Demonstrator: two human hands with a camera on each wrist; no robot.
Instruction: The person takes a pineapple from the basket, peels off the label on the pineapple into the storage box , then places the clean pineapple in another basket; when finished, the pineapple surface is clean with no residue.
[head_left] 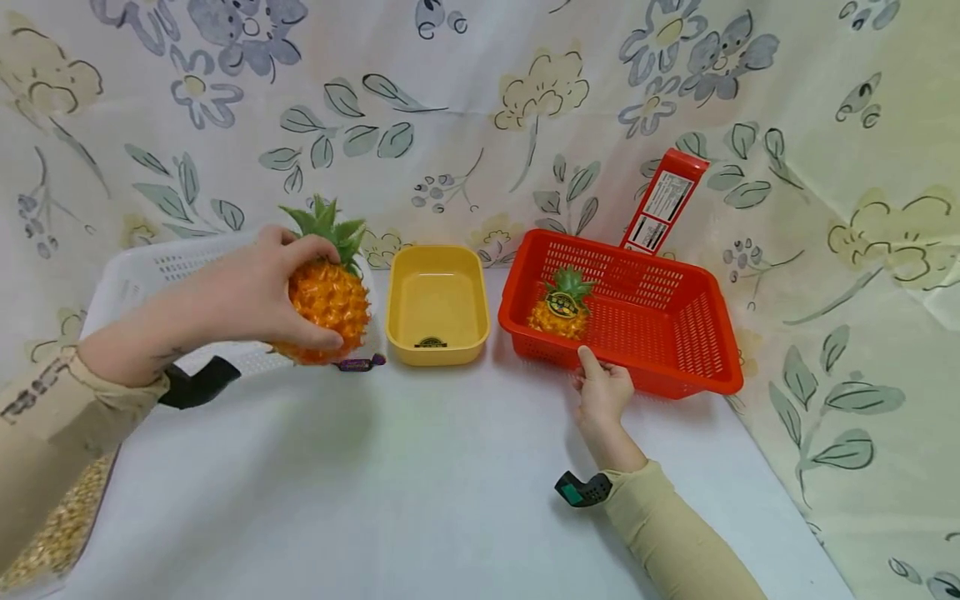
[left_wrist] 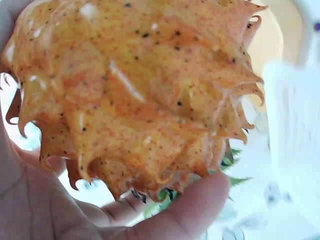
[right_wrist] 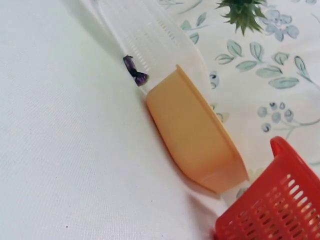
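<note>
My left hand [head_left: 251,287] grips an orange spiky pineapple [head_left: 330,304] with a green crown, held above the right end of a white basket [head_left: 142,275]. Close up in the left wrist view, the pineapple [left_wrist: 130,95] shows dark specks and hooked spikes, with thumb and fingers spread around it. At the right, my right hand [head_left: 603,392] holds the front rim of a red basket [head_left: 675,375], thumb on top and fingers on the outside, partly hidden. Inside that basket lies a smaller pineapple [head_left: 558,321] with a dark label. The right hand is outside the right wrist view.
Between the baskets stands a yellow tub [head_left: 438,357]. A purple-wrapped candy [head_left: 362,364] lies by the white basket. Behind the red basket a red packet [head_left: 667,196] leans against the floral cloth [head_left: 465,75]. At the lower left is a mass of yellowish grains [head_left: 63,517].
</note>
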